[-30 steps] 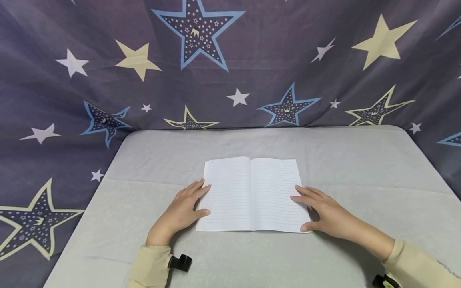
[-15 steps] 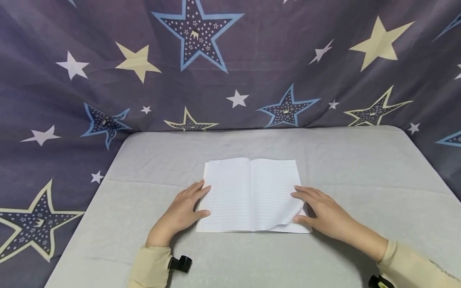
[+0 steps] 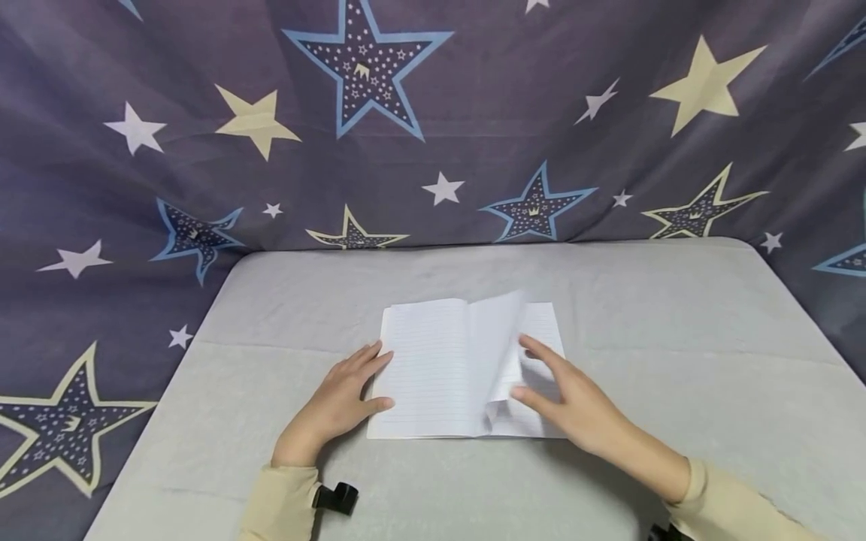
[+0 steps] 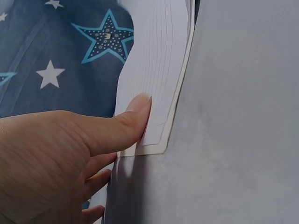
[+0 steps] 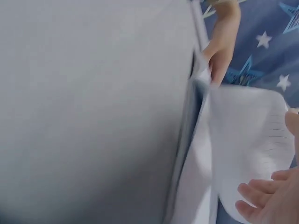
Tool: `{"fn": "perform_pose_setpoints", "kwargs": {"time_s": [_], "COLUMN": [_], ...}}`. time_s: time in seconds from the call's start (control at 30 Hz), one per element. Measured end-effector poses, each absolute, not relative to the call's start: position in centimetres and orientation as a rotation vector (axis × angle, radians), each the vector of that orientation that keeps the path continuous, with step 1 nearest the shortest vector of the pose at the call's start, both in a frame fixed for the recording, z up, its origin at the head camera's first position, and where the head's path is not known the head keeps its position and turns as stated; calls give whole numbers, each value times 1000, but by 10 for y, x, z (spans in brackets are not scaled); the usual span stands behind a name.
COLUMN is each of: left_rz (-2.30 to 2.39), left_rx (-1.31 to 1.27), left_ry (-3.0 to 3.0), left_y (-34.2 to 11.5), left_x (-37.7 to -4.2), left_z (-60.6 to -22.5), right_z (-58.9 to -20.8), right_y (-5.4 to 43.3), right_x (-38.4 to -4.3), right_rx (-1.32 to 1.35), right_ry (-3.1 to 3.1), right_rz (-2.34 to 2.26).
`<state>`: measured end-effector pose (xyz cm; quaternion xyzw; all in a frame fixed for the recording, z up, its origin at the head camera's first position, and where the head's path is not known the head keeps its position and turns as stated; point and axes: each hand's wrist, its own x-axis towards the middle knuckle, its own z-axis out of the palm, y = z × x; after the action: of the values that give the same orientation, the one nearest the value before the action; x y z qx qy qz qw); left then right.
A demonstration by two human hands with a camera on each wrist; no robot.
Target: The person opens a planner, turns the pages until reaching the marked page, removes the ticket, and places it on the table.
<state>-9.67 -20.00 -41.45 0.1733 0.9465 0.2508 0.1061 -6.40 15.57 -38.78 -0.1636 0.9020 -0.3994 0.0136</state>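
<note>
An open notebook with lined white pages [image 3: 426,368] lies on the grey-covered table. My left hand [image 3: 341,394] rests at its left edge; in the left wrist view the thumb [image 4: 133,119] lies on the page near the corner. My right hand [image 3: 582,402] is over the right half, thumb and fingers apart. In front of its fingertips a lifted leaf [image 3: 497,338] stands up and curves toward the spine, slightly blurred. In the right wrist view the raised leaf [image 5: 247,135] is beside my spread, relaxed fingers [image 5: 261,198]. Under it another lined page [image 3: 541,319] shows.
The table [image 3: 676,338] is covered with pale grey cloth. A dark curtain [image 3: 473,90] printed with stars hangs behind it and along the sides. Each sleeve carries a black strapped device, the left one [image 3: 337,497] plainly seen.
My right hand has moved left from the notebook's right edge. A right-hand leaf, flat at first, curled up at its lower corner and now stands raised. My left hand has stayed put.
</note>
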Motion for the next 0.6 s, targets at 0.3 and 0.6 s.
{"fn": "perform_pose_setpoints", "kwargs": {"time_s": [0.3, 0.6], "left_rz": [752, 730], "left_rx": [481, 391], "left_ry": [2775, 2926], "left_y": [-211, -216], "left_x": [-97, -100], "left_z": [-414, -411], "right_z": [-389, -404], "right_y": [98, 74], "right_x": [-63, -59], "right_rx": [-713, -856], "right_ry": [2721, 2707], "right_rz": [-1164, -913]}}
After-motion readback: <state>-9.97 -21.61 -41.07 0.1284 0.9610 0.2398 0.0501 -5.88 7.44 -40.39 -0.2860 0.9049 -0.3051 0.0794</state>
